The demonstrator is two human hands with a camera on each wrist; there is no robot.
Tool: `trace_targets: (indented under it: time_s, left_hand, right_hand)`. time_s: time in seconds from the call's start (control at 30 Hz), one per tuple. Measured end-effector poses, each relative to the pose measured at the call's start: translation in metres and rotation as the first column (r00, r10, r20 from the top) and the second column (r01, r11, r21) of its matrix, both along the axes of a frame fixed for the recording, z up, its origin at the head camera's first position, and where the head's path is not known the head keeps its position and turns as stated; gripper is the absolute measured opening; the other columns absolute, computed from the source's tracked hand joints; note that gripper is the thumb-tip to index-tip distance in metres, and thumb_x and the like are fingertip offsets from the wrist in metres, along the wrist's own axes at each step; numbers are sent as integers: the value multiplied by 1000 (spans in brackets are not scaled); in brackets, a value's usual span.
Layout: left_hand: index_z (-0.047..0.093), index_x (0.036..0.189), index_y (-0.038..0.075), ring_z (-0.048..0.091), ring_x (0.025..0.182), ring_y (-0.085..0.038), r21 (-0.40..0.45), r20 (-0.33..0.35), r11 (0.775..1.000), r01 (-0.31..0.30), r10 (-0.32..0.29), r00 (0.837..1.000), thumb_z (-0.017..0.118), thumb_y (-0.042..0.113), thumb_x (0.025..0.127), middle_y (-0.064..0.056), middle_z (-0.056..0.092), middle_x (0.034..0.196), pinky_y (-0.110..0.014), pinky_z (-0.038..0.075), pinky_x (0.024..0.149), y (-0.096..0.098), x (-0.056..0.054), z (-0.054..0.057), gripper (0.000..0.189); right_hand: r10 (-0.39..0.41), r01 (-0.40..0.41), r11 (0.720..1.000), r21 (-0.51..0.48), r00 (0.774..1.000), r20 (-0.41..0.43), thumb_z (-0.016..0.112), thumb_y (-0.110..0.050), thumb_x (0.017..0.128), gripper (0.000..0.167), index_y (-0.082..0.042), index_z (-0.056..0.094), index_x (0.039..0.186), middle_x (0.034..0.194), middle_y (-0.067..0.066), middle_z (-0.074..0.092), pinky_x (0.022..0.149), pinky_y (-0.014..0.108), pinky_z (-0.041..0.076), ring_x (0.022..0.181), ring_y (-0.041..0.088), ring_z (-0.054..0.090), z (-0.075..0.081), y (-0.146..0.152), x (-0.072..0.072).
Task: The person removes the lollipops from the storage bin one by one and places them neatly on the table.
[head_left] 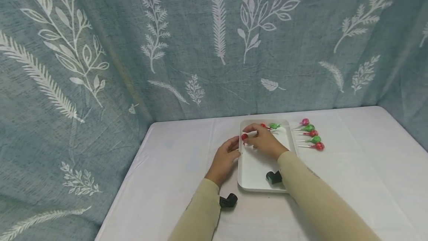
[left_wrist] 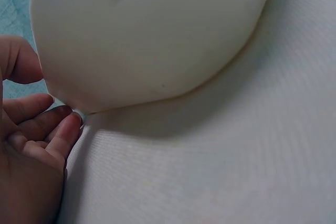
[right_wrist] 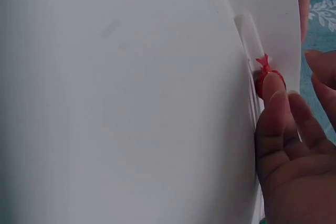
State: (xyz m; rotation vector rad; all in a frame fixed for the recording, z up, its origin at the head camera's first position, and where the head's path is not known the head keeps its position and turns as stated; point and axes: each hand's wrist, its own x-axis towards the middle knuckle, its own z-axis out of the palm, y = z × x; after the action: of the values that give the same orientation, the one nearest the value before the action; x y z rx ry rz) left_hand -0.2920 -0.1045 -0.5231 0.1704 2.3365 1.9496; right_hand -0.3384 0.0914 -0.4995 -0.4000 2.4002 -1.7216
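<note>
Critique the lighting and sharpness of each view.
Head view: soft, even light, with the leaf pattern on the curtain clear; left wrist view: dimmer, with a soft shadow on the white cloth below the tray; right wrist view: pale surfaces darken toward the picture's left edge, and the red lollipop looks slightly soft.

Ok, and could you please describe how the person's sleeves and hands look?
The left hand and right hand are bare, without gloves. Both the left sleeve and right sleeve are long, plain beige and close-fitting, each with a small dark marking, too small to read. A small black device shows beside each sleeve's cuff.
</note>
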Motion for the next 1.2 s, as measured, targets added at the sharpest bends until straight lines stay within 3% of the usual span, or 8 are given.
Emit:
trace_targets:
  time_s: [0.23, 0.47, 0.67, 1.03, 1.2]
  left_hand:
    - [56, 158, 8, 56, 142, -28, 2, -1, 1000, -3, 3, 1000, 63, 8, 92, -7, 62, 153, -53, 41, 120, 0, -2, -2, 66]
    - [57, 157, 9, 57, 141, -26, 13, -1, 1000, -2, 2, 1000, 63, 8, 91, -5, 64, 150, -52, 41, 120, 0, -3, -3, 67]
    - [57, 157, 7, 57, 142, -27, 34, -5, 999, 10, -10, 1000, 61, 6, 90, -7, 63, 151, -52, 41, 120, 0, -3, -3, 67]
    - [57, 157, 8, 57, 142, -27, -3, -11, 1000, 3, -3, 1000, 63, 9, 91, -5, 63, 151, -54, 42, 119, 0, -1, -2, 66]
    - [57, 157, 9, 57, 141, -26, -9, -9, 1000, 5, -5, 1000, 62, 10, 93, -4, 64, 150, -53, 42, 119, -1, -1, -2, 65]
  right_hand:
    - [6, -6, 998, 61, 1000, 4, 73, -7, 101, 36, -9, 71, 137, 144, 14, 57, 87, 39, 57, 105, 28, 64, -1, 1, 0]
    - [12, -11, 995, 95, 1000, -5, 72, -3, 100, 20, -7, 76, 119, 118, 9, 72, 83, 37, 56, 100, 26, 64, -6, 1, -2]
    - [-3, 3, 995, 103, 1000, -3, 71, 0, 97, 17, -8, 76, 111, 104, 7, 72, 79, 36, 54, 91, 25, 62, -7, 1, -2]
    - [-5, 5, 989, 146, 1000, -1, 74, -1, 97, 10, -10, 74, 102, 105, 4, 72, 82, 37, 52, 95, 25, 61, -9, 1, -1]
    - [-6, 7, 990, 142, 1000, -3, 72, -1, 96, 14, -10, 71, 106, 107, 6, 70, 82, 38, 53, 95, 26, 61, -8, 0, -1]
